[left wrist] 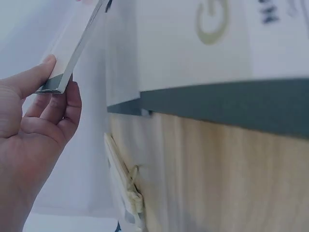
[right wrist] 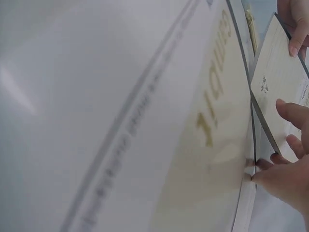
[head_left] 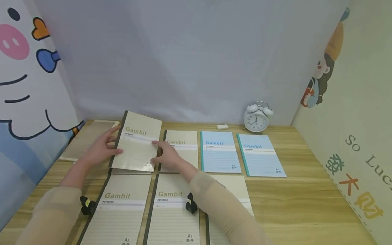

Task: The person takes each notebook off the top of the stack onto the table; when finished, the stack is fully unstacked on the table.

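A cream Gambit notebook (head_left: pixel 139 143) with a dark spine is tilted up off the table at the back left. My left hand (head_left: pixel 102 146) grips its spine side; in the left wrist view that hand (left wrist: pixel 36 116) has the thumb on the cover and fingers curled beneath. At the opposite edge, my right hand (head_left: pixel 169 156) holds the notebook, fingertips at its cover and rim. The right wrist view shows both hands on this notebook (right wrist: pixel 277 77). Just right of it lies another cream notebook (head_left: pixel 186 158), partly hidden behind my right hand.
Two blue notebooks (head_left: pixel 220 153) lie farther right. Several cream notebooks (head_left: pixel 173 217) form the front row, one partly under my right sleeve. A beige flat item (head_left: pixel 88 139) lies at the back left corner. A white eraser (head_left: pixel 222 127) and white alarm clock (head_left: pixel 256 119) stand near the back wall.
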`<act>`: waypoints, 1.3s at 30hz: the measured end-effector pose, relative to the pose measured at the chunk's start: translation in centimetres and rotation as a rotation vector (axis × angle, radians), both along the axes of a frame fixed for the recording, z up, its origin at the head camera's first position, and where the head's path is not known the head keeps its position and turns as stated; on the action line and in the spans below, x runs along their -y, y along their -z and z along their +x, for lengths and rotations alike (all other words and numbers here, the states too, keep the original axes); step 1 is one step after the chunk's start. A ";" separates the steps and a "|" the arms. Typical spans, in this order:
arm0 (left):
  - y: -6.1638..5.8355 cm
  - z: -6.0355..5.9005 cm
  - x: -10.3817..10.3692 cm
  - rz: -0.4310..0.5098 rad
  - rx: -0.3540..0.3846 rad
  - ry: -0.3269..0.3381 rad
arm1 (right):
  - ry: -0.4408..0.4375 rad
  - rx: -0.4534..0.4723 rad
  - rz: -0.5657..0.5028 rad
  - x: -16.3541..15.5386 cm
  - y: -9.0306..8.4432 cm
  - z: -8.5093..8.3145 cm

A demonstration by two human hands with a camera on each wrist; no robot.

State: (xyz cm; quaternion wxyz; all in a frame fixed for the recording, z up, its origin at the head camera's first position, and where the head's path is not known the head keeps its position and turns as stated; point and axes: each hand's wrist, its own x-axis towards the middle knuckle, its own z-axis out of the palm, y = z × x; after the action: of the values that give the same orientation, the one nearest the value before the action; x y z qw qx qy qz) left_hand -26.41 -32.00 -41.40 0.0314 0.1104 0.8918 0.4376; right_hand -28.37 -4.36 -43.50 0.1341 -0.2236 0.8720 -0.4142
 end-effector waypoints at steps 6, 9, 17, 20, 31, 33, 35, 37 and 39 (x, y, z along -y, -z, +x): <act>-1.5 0.0 -1.1 0.006 -0.051 0.018 | 0.100 0.051 -0.170 -0.3 -1.3 -0.6; -2.1 0.0 -1.6 -0.012 -0.068 0.007 | 0.141 0.018 -0.188 -0.7 -1.7 -0.8; -4.0 0.3 -3.3 0.047 -0.054 0.014 | 0.169 -0.080 -0.236 -2.2 -3.3 -1.4; -4.7 0.3 -3.9 0.014 -0.078 0.013 | 0.164 -0.095 -0.273 -3.1 -4.1 -1.5; -7.4 0.0 -6.4 0.025 -0.106 0.014 | 0.129 -0.102 -0.300 -6.2 -7.7 -2.0; -7.9 0.0 -6.9 0.014 -0.123 0.022 | 0.110 -0.104 -0.310 -7.0 -8.3 -2.0; -8.4 0.1 -7.6 0.007 -0.140 0.026 | 0.094 -0.114 -0.322 -7.9 -9.0 -1.9; -8.9 0.2 -8.3 0.012 -0.161 0.049 | 0.089 -0.121 -0.331 -8.9 -9.7 -1.9; -9.3 0.3 -9.0 0.020 -0.182 0.074 | 0.093 -0.130 -0.327 -9.9 -10.3 -1.8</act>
State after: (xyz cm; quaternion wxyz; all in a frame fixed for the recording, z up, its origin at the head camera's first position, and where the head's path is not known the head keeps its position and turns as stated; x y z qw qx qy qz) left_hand -26.10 -22.97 -32.07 -0.0346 0.1828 0.8820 0.4330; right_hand -30.16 5.50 -33.17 0.0199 -0.2282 0.8094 -0.5407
